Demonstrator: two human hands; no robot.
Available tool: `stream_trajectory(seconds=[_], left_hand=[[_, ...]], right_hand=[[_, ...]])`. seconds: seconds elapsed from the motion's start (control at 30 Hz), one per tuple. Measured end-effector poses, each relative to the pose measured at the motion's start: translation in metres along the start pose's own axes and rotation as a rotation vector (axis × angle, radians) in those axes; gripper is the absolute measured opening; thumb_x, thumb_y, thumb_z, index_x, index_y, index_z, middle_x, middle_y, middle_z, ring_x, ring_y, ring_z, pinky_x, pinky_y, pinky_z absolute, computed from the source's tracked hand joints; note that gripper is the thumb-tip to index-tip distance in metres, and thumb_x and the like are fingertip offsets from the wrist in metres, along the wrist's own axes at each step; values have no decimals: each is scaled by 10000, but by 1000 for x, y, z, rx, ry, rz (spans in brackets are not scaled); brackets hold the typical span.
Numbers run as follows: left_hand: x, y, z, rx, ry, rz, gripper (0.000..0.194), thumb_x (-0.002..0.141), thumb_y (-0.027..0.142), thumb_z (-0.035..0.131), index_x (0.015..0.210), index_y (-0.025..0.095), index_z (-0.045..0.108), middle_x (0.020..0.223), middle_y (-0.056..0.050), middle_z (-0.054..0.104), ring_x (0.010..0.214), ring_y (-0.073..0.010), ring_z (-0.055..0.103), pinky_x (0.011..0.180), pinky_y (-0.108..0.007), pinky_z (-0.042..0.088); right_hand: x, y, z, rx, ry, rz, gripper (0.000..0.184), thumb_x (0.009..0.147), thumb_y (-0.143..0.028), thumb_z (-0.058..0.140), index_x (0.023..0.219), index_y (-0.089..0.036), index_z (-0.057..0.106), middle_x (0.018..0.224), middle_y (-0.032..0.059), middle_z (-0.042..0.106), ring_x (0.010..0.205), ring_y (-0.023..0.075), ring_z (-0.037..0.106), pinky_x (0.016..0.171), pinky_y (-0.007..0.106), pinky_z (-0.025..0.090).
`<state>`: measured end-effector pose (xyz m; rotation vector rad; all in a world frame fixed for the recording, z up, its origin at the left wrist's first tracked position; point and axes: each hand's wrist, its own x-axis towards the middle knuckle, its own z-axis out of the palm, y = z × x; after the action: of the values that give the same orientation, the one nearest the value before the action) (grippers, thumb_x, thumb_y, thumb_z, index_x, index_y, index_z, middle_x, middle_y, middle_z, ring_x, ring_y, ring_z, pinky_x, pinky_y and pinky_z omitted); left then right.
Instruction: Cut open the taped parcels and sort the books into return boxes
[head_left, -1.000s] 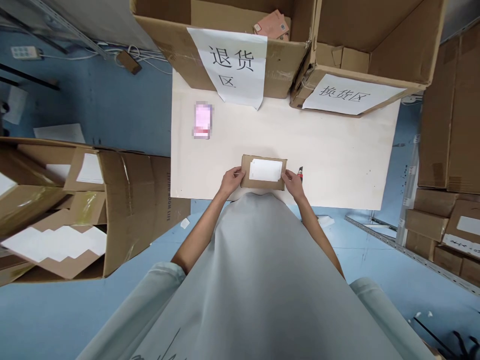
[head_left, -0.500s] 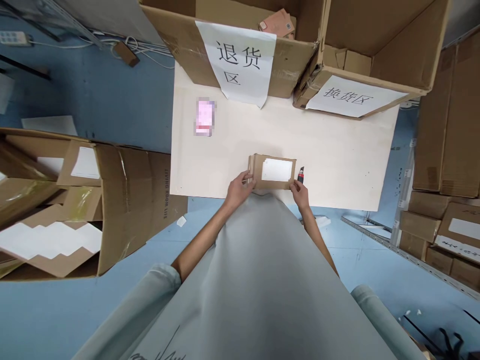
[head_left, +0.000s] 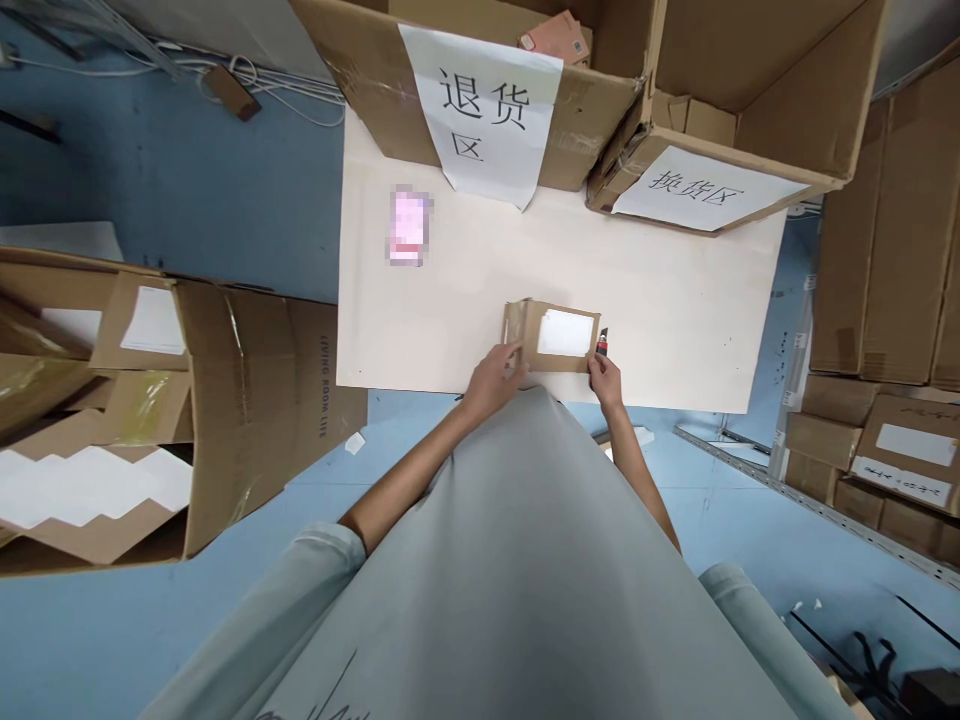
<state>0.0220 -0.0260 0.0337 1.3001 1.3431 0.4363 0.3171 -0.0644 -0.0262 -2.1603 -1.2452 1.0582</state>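
Observation:
A small brown cardboard box [head_left: 566, 365] with a white label lies near the front edge of the pale table. My left hand [head_left: 495, 380] is at its left end, fingers bent against the cardboard and slightly blurred. My right hand [head_left: 606, 380] grips the box's lower right corner with thumb and fingers. Just beyond that hand, close beside the box's right edge, is a red and black utility knife [head_left: 602, 343]. It appears to lie on the table, its lower end partly hidden by my fingers.
Two big open cartons stand along the table's back: one [head_left: 570, 150] holds pinkish boxes, the other [head_left: 757, 110] brown ones. A blurred pink item [head_left: 409, 225] lies at left. On the floor is a large carton [head_left: 262, 400] of packages; stacked boxes [head_left: 900, 430] are at right.
The small cardboard box has shifted slightly right, toward the utility knife, with both hands moving along with it. The view has tilted a little.

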Motion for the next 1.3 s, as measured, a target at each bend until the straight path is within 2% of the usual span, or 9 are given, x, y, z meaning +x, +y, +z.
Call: stream_trajectory(seconds=[0.13, 0.33, 0.53, 0.63, 0.77, 0.87, 1.0, 1.17, 1.3], left_hand=[[11, -48, -13, -1, 107, -135, 554, 1008, 302, 711, 1556, 230, 669, 1539, -150, 708, 1382, -351, 692, 1199, -516, 563], [17, -99, -35, -68, 242, -187, 614, 1036, 386, 667, 1617, 201, 598, 1640, -194, 638, 1393, -335, 690, 1208, -512, 553], [29, -120, -61, -117, 264, -230, 436, 1026, 452, 676, 1377, 197, 710, 1465, -179, 746, 1374, -320, 707, 1235, -499, 539], [36, -117, -67, -113, 250, -249, 401, 1016, 453, 689, 1322, 193, 700, 1427, -186, 754, 1382, -328, 703, 1249, -516, 527], [50, -105, -60, -144, 255, -230, 367, 1012, 425, 687, 1309, 209, 669, 1430, -180, 749, 1384, -325, 707, 1241, -527, 533], [62, -90, -46, -164, 231, -203, 375, 977, 335, 700, 1323, 195, 661, 1441, -189, 746, 1333, -305, 737, 1220, -504, 549], [75, -68, -28, -145, 186, -193, 462, 880, 193, 719, 1339, 159, 687, 1462, -208, 742, 1309, -317, 753, 1222, -501, 547], [91, -37, -20, -134, 216, -205, 704, 849, 124, 725, 1543, 151, 611, 1651, -221, 629, 1458, -340, 678, 1273, -493, 505], [88, -17, -21, -150, 228, -197, 682, 948, 251, 776, 1592, 142, 577, 1552, -213, 710, 1492, -316, 650, 1270, -447, 487]], right_hand=[[-12, -28, 23, 18, -13, 92, 485, 1026, -604, 571, 1159, -202, 809, 1168, 151, 839, 1103, 316, 759, 1074, 498, 613], [-59, -101, 45, -29, -10, -250, 405, 1113, -506, 558, 1261, -251, 835, 1390, 149, 738, 1297, 334, 710, 1209, 498, 562], [-80, -153, 76, -60, -91, -389, 393, 1124, -477, 601, 1414, -280, 777, 1457, 158, 661, 1365, 374, 656, 1195, 558, 589], [-74, -145, 75, -64, -84, -368, 413, 1131, -487, 590, 1444, -276, 758, 1449, 163, 662, 1354, 382, 663, 1172, 568, 601], [-55, -104, 56, -58, -26, -273, 421, 1107, -524, 615, 1398, -261, 768, 1386, 155, 704, 1253, 349, 725, 1129, 520, 617], [-31, -64, 39, -35, -3, -106, 423, 1060, -572, 670, 1260, -224, 802, 1292, 166, 765, 1138, 332, 774, 1073, 510, 636], [8, -29, 21, 34, -19, 109, 431, 933, -575, 835, 1150, -204, 808, 1200, 185, 830, 1146, 364, 793, 1154, 560, 584], [46, -31, 11, 151, -36, 153, 604, 984, -513, 753, 1456, -140, 699, 1550, 239, 717, 1374, 339, 740, 1197, 509, 580], [51, -45, 6, 339, -93, 150, 754, 1006, -534, 711, 1608, -101, 579, 1456, 202, 785, 1418, 293, 721, 1244, 478, 545]])
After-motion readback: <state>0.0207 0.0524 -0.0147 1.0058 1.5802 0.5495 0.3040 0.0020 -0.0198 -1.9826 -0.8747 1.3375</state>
